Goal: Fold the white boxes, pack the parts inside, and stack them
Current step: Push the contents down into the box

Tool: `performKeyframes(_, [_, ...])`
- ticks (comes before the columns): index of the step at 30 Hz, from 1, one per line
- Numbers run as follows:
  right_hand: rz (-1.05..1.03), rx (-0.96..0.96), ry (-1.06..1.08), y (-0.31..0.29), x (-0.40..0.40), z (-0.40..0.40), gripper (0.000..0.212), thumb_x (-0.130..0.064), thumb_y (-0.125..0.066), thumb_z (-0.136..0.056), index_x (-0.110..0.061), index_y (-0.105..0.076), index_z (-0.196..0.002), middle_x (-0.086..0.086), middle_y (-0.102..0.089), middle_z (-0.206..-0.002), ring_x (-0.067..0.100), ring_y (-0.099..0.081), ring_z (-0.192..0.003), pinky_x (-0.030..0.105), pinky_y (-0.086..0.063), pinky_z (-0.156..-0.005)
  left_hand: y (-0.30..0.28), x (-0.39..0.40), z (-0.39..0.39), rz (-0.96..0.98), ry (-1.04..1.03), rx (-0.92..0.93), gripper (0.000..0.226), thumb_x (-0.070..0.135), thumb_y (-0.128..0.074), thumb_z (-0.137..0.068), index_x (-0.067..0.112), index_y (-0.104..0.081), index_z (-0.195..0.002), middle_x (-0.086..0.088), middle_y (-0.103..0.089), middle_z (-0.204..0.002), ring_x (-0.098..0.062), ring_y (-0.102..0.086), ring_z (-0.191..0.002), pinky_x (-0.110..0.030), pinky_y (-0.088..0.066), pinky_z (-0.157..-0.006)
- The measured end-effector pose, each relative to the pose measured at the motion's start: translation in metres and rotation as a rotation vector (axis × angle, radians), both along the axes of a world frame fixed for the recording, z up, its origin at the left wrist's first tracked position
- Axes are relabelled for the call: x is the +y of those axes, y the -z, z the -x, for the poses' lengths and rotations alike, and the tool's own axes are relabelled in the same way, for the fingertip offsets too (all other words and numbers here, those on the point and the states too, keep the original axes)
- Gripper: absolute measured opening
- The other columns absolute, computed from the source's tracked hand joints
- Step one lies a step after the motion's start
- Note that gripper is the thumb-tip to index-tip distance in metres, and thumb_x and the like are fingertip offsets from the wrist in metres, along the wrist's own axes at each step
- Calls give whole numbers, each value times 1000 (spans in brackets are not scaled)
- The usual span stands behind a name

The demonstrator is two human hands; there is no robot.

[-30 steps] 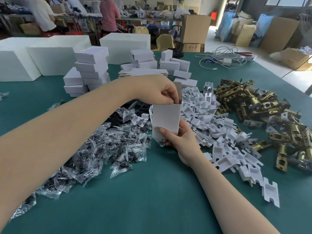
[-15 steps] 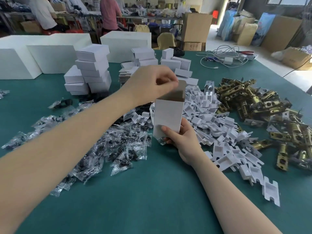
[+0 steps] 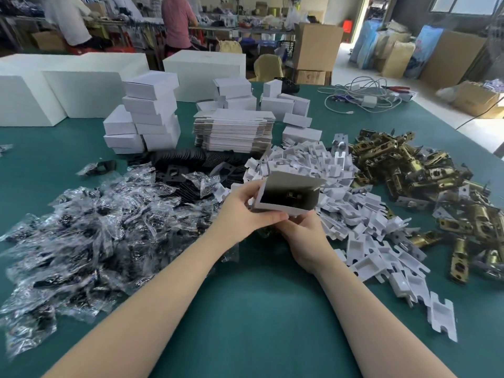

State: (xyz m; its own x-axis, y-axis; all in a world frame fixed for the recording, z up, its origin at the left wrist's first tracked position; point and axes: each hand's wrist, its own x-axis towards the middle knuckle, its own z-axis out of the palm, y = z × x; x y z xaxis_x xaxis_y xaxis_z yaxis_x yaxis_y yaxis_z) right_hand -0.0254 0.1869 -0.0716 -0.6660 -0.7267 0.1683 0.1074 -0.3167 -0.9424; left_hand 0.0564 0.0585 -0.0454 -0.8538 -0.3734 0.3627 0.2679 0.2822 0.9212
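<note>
On the green counter (image 3: pixel 245 309), the far left holds a wide heap of clear plastic bags (image 3: pixel 90 230) with dark parts inside, and behind it stands a stack of closed white boxes (image 3: pixel 147 115). Next along, a pile of flat unfolded box blanks (image 3: pixel 234 132) sits behind a spread of black plates (image 3: pixel 191 165). At the middle, the left hand (image 3: pixel 245 211) grips the near left edge of an open white box (image 3: pixel 289 195), thumb along its front wall, while the right hand (image 3: pixel 305 230) curls under it from below; the box is held just above the counter, tilted with its mouth toward the camera, a brass part faintly visible inside. Right of it lie white plastic inserts (image 3: pixel 354 214), then a pile of brass latches (image 3: pixel 425 181). No writing can be read on any box.
</note>
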Motion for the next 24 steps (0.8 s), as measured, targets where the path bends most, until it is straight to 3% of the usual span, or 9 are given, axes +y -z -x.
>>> performKeyframes(3, [-44,17,2,1,0,1,40,17,-55,-89,13,-50,-128,32,-61,-122,44,-60,-114,48,-52,-94,3,1,0,-29,-14,15,42,28,-89,-61,41,-73,-98,12,-74,-102,-11,-69,-102,-21,-54,-83])
performKeyframes(6, [-64,-11,14,1,-1,-1,44,20,-53,-88,14,-46,-131,33,-59,-125,48,-55,-120,61,-43,-104,4,2,0,-45,-21,24,44,32,-88,-60,50,-72,-98,20,-73,-101,-4,-68,-102,-17,-52,-81])
performKeyframes(8, [-72,-20,29,1,-1,-1,46,20,-53,-87,13,-44,-132,34,-58,-126,49,-54,-120,64,-40,-104,4,2,0,-63,-14,27,47,32,-88,-61,49,-72,-102,16,-73,-108,-7,-66,-108,-21,-53,-86])
performKeyframes(12, [-51,-29,43,-1,1,-1,50,21,-55,-85,7,-41,-132,38,-55,-122,58,-53,-111,63,-42,-98,5,0,-1,-65,-12,37,43,24,-89,-62,44,-73,-96,12,-70,-119,-15,-61,-121,-36,-51,-99])
performKeyframes(14, [-26,-23,47,-1,2,-1,47,18,-57,-86,0,-43,-127,33,-58,-117,53,-55,-104,59,-44,-93,6,0,-1,-86,-2,67,40,13,-88,-64,40,-73,-89,7,-69,-121,-16,-60,-122,-41,-48,-103])
performKeyframes(17, [10,11,47,-2,1,-4,41,6,-56,-93,-5,-49,-132,26,-59,-129,45,-55,-122,50,-46,-102,7,-2,-3,-234,-39,92,42,6,-85,-62,36,-74,-90,1,-70,-118,-21,-63,-118,-50,-48,-104])
performKeyframes(19, [-9,97,57,-4,1,-7,42,-3,-56,-97,-19,-55,-135,15,-60,-135,30,-55,-129,39,-47,-104,8,-3,-2,-258,-28,89,40,6,-86,-63,30,-71,-92,0,-71,-113,-24,-65,-114,-52,-48,-102])
performKeyframes(21, [-71,194,82,-4,0,-9,41,-4,-51,-101,-13,-51,-141,10,-58,-140,22,-51,-133,40,-43,-110,10,-4,-1,-234,-31,70,40,14,-88,-62,26,-68,-94,0,-71,-104,-28,-66,-109,-52,-51,-99])
performKeyframes(24, [-112,239,124,-2,0,-9,41,-2,-45,-102,2,-43,-143,16,-54,-142,24,-48,-135,42,-37,-114,13,-4,2,-241,-59,68,43,18,-88,-63,31,-69,-99,-1,-73,-101,-27,-67,-105,-43,-54,-93])
